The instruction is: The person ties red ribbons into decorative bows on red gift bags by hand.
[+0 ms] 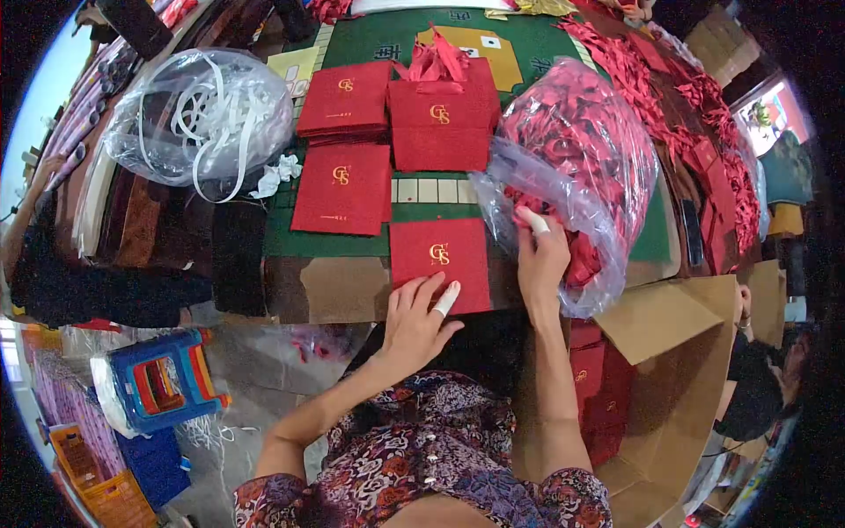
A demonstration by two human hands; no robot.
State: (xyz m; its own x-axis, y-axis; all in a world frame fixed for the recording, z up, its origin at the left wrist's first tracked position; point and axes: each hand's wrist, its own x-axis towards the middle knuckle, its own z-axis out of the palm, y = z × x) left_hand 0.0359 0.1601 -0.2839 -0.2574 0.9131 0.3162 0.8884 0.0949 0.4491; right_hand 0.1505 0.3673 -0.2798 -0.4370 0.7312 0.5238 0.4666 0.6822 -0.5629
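A flat red paper bag (438, 242) with a gold "GTS" print lies at the table's front edge. My left hand (414, 327) rests on its lower part, fingers spread, a white wrap on one finger. My right hand (543, 264), also with a white-wrapped finger, is at the mouth of a clear plastic sack (588, 123) full of red ribbons (563, 110). Its fingertips are closed on red ribbon, partly hidden by the hand. Beyond my left hand lie two stacks of flat red bags, a nearer stack (339, 189) and a farther stack (345, 97). A red bag with ribbons on top (440, 114) sits beside them.
A clear bag of white ribbon (207, 114) stands at the left. An open cardboard box (678, 387) holding red bags is at my lower right. A blue plastic stool (163, 383) is at the lower left. Loose red ribbons (616, 66) cover the far right; another person's hand (745, 304) shows there.
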